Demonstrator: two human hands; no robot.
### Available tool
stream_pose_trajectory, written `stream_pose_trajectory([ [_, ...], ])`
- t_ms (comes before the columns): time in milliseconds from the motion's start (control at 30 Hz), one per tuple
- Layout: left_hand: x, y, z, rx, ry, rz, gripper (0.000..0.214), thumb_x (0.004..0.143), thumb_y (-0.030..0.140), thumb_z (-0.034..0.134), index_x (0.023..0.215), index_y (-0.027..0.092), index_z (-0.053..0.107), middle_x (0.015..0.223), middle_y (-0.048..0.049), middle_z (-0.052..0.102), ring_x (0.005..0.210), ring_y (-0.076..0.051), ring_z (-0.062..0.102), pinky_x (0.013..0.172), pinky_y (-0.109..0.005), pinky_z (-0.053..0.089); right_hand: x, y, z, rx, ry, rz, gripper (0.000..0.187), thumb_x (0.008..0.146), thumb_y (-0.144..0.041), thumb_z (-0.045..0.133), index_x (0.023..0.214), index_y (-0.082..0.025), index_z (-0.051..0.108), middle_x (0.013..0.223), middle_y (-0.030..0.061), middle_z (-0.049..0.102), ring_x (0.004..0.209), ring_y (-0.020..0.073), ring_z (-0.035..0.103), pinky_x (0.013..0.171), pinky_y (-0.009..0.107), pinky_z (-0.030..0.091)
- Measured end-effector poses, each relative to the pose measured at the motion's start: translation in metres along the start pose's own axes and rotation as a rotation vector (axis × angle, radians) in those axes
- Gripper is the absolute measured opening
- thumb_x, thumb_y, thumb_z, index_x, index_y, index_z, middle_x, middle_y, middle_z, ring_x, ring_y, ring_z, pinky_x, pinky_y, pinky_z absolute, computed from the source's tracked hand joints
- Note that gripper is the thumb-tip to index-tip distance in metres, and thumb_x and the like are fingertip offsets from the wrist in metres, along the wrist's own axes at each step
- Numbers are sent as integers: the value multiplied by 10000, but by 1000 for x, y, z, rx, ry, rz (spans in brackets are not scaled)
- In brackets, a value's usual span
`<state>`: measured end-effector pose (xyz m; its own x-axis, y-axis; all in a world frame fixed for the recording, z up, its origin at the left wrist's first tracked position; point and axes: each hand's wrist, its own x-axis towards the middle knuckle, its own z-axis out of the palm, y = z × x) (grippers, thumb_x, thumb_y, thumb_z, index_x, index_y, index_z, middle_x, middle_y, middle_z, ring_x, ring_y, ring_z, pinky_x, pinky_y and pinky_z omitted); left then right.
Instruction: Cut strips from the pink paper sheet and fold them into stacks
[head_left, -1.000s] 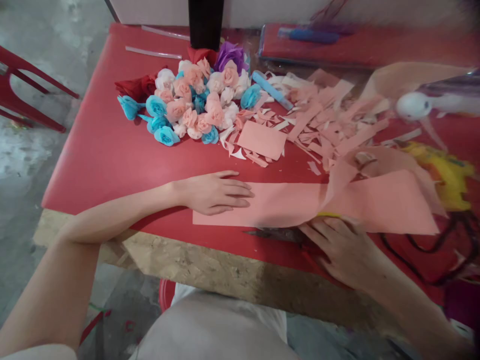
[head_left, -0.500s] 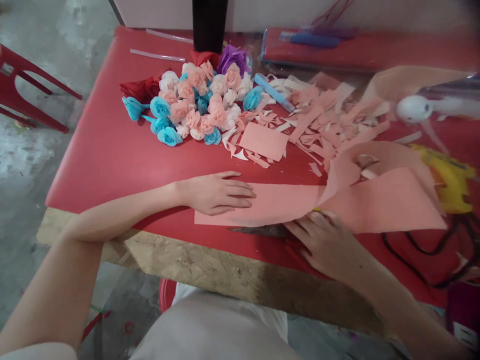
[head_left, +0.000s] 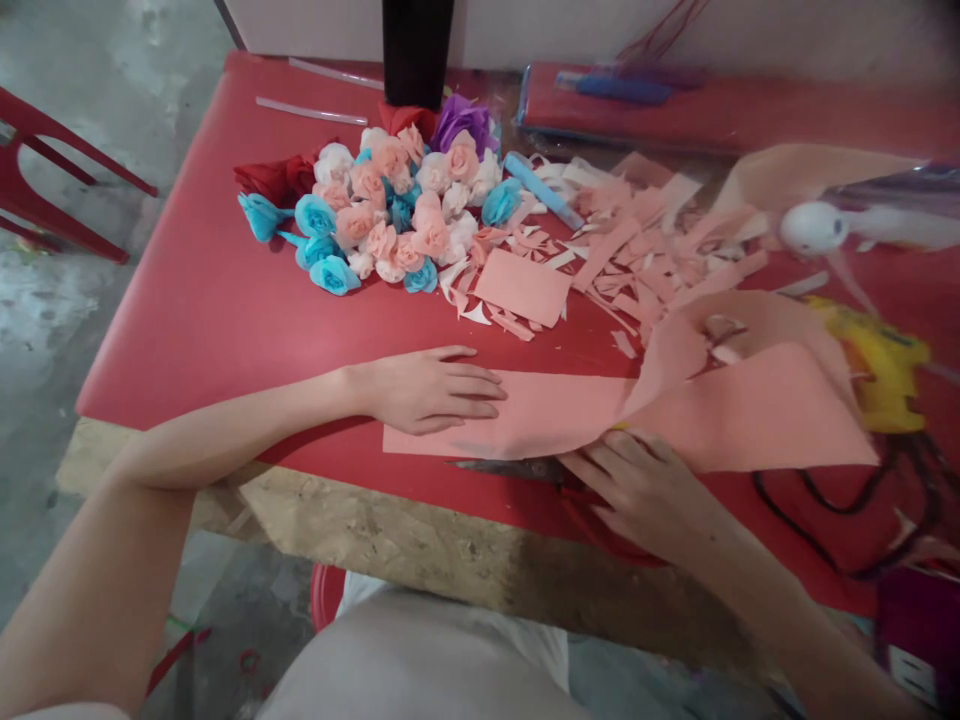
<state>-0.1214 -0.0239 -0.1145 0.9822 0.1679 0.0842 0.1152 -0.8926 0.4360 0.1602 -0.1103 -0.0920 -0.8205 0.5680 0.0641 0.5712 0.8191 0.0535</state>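
Note:
My left hand [head_left: 431, 390] lies flat, fingers stretched out, on the left end of a long pink paper strip [head_left: 555, 415] on the red table [head_left: 210, 310]. My right hand [head_left: 645, 485] rests at the strip's near edge with fingers extended, over the red handles of a pair of scissors [head_left: 525, 468] whose blades point left along the table edge. The strip curls up to the right into a larger pink sheet [head_left: 757, 410]. Whether the right hand grips the handles is hidden.
A pile of paper roses [head_left: 390, 215] in pink, white, blue, red and purple lies at the back. Pink paper scraps [head_left: 637, 250] spread to its right. A yellow glue gun [head_left: 877, 365] with black cord sits right. A red chair [head_left: 45, 190] stands left.
My right hand has slid left along the near edge of the pink strip, onto the scissors. My left hand has stayed in place.

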Motion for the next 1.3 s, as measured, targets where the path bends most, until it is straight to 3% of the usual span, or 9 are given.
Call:
stream_pose_trajectory([
  [300,0,0,1,11,45,23,396,937,244,312,1256,161,531,1340,-100,518,1301,-212,411,1123,-433,209,-4,3,-2,-36,85,-87,305,817,-53,370,929,-135,641,621,33,570,648,179,438,703,303,329],
  [600,0,0,2,9,38,12,392,930,238,316,1245,167,539,1342,-105,515,1303,-209,407,1126,-434,210,-9,-6,-2,-78,-48,115,349,673,-111,482,988,-139,629,797,84,632,784,233,466,771,373,332],
  [1300,1,1,-1,32,-4,6,408,928,247,313,1270,151,514,1373,-115,479,1316,-212,387,1122,-425,209,18,-18,0,-71,-62,50,403,679,-141,516,1071,-118,604,844,87,627,806,231,435,761,366,323],
])
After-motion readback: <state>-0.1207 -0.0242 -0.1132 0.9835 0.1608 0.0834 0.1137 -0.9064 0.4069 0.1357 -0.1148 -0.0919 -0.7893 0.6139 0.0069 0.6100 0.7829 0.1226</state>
